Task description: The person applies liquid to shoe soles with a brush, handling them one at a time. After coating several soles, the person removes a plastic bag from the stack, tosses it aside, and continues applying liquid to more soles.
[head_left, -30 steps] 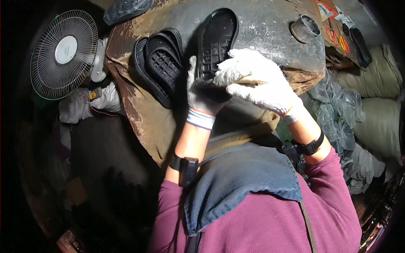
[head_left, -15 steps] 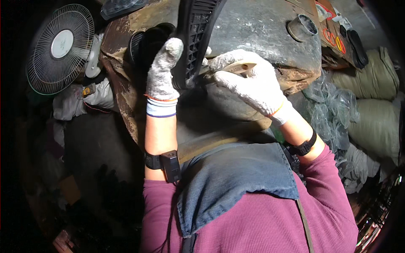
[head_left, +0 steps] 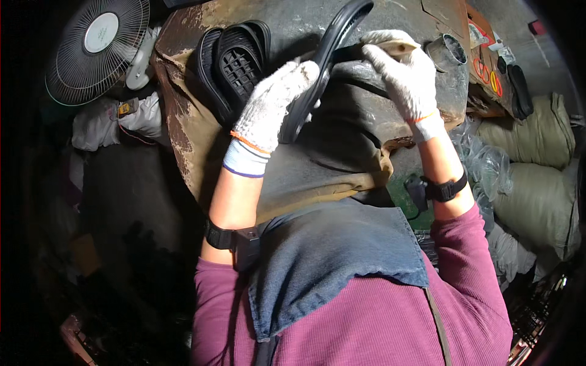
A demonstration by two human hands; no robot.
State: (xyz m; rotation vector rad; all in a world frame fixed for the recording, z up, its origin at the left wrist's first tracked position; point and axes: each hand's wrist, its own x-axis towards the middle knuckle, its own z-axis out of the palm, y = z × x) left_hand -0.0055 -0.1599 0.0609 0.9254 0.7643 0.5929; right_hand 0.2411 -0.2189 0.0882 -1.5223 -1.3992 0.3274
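Observation:
In a white knit glove, my left hand (head_left: 278,100) is closed round a black rubber shoe sole (head_left: 323,67) and holds it tilted up on its edge over the covered bench. My right hand (head_left: 406,79), gloved the same way, grips a tool with a pale handle (head_left: 400,46). The tool's dark end points left toward the sole's edge; its exact kind is not clear. Several more black soles (head_left: 239,68) with a grid pattern lean together just left of my left hand.
A worn dark cover (head_left: 403,15) drapes over the bench. At its right stand a metal cup (head_left: 447,52) and a side box with scissors (head_left: 482,72). A fan (head_left: 101,33) is at the left; stuffed sacks (head_left: 537,195) and clear plastic (head_left: 488,158) lie at the right.
My left hand has shifted right and turned the sole to a slant, showing its smooth edge. My right hand has moved right and up with the tool, away from the sole's lower end.

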